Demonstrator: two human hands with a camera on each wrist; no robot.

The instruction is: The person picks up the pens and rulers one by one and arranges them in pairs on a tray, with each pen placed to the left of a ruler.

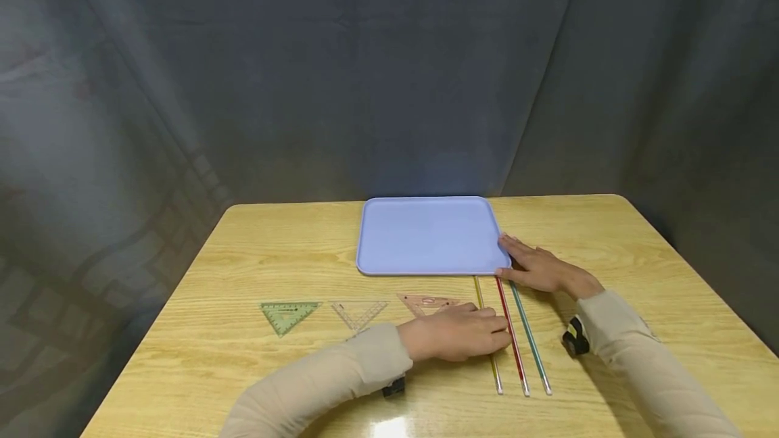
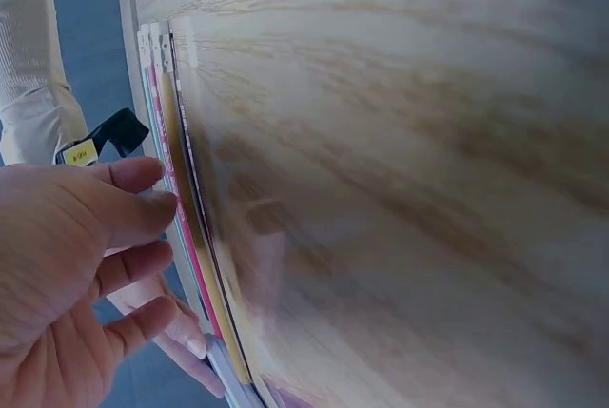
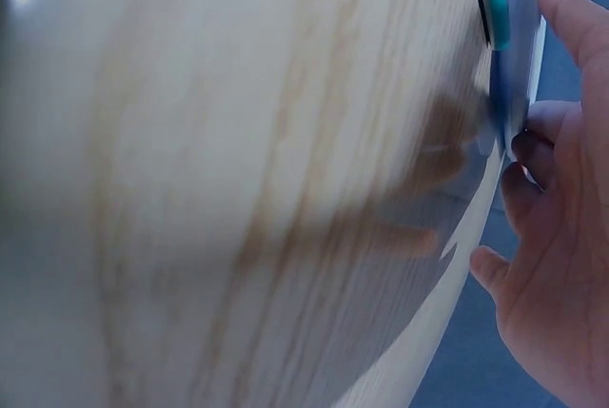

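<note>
Nearest me, I see three thin sticks lying side by side on the table [image 1: 615, 235]: a yellow stick [image 1: 494, 363], a red stick [image 1: 514, 350] and a green stick [image 1: 532, 343]. My left hand [image 1: 462, 333] lies palm down across the yellow stick, fingers straight. Farther out, my right hand [image 1: 538, 268] rests flat, fingers extended, touching the corner of the blue tray [image 1: 389, 235].

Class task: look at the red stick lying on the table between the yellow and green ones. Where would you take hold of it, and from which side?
Pinch the red stick near its near end, coming from above, probably. It lies flat on the table, thin, with the yellow stick and green stick close on either side, and the left hand and right hand crowd its farther parts.
</note>
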